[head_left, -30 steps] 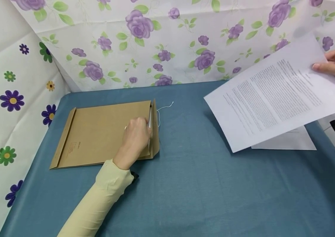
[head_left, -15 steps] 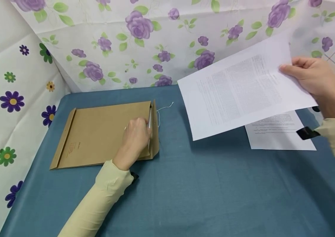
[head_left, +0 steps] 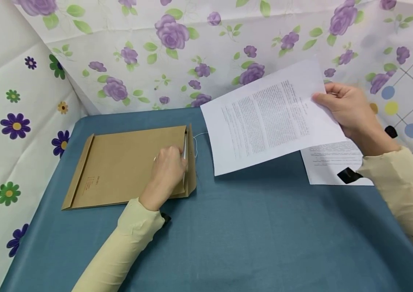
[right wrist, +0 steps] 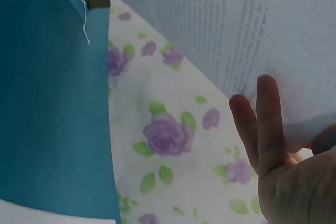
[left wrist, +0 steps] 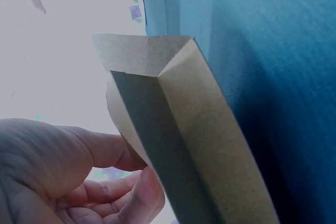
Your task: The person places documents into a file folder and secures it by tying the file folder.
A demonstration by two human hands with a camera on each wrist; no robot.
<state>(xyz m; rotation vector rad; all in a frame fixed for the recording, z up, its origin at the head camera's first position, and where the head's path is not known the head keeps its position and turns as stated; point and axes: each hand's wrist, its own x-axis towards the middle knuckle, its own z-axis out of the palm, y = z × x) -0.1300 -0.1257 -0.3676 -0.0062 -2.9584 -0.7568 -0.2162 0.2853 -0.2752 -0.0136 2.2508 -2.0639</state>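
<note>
On the left, a brown folder (head_left: 126,162) lies flat on the blue cloth (head_left: 228,243), with its mouth facing right. It looks like thin card, so it should be light and a bit stiff, but it could bend or crease if squeezed hard. The top edge of its mouth looks like a good place to hold it.

The left hand (head_left: 168,168) is right there. Its thumb and fingers pinch that edge, the knuckles are up, and the arm comes in from the bottom. The mouth has a gap in it.

Just past the mouth is a thin white string (head_left: 201,134). It looks soft and could catch on paper.

Next, a printed sheet (head_left: 265,117) is up in the air over the cloth, tilted, with one corner near the string. It should be very light and floppy, and easy to crease or tear. An edge with no words seems best to hold.

Another sheet (head_left: 323,170) lies on the cloth, partly under the raised one.

The right hand (head_left: 349,107) pinches the raised sheet by its right edge, thumb on top. The two hands are well apart.
</note>
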